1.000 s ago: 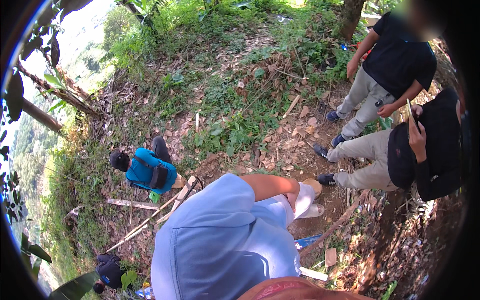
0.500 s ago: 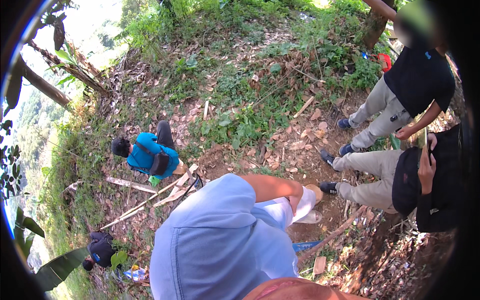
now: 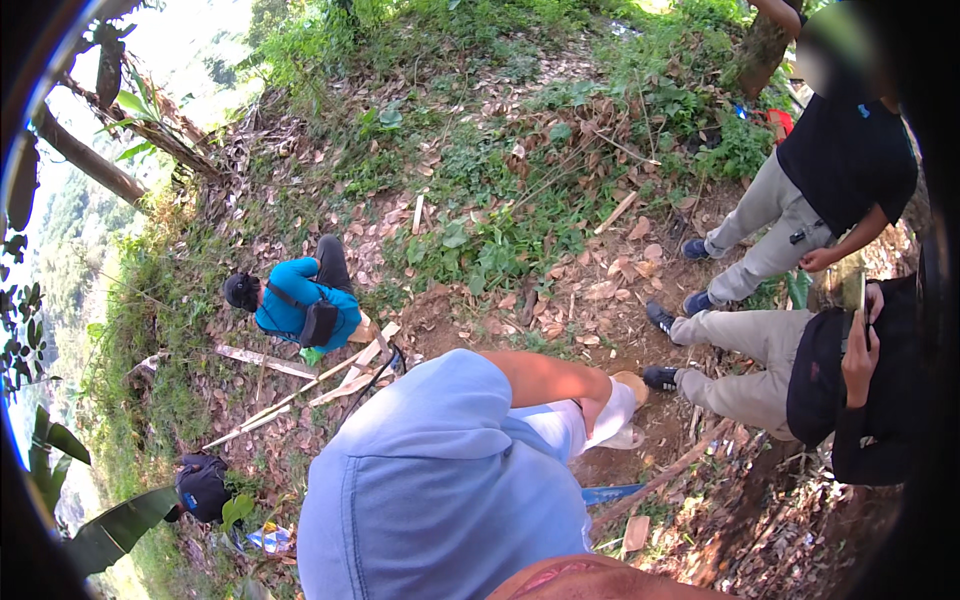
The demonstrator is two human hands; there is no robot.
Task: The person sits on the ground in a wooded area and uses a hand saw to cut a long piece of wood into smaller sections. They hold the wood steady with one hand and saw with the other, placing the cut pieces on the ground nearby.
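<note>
My left arm [image 3: 545,385] comes out of a light blue sleeve in the lower middle of the head view. At its end my left hand [image 3: 596,402] lies over the knee of my white trousers [image 3: 620,408], fingers draped down the cloth. Nothing shows in the hand, and part of it is turned from sight. A tan shoe [image 3: 633,384] shows just past the knee. My right hand is not in view. Close to the knee, a blue flat piece [image 3: 610,493] lies on the soil, partly hidden by my shirt.
A person in teal [image 3: 300,300] crouches beside pale wooden strips [image 3: 265,362]. Two people in black tops [image 3: 845,150] and light trousers stand at right; the nearer one holds a thin flat object [image 3: 862,305]. A branch [image 3: 665,475] lies nearby. Another person [image 3: 203,485] is lower left.
The whole view has shifted slightly. My left hand stays on the knee. The nearer standing person's arms have moved a little downward in the view.
</note>
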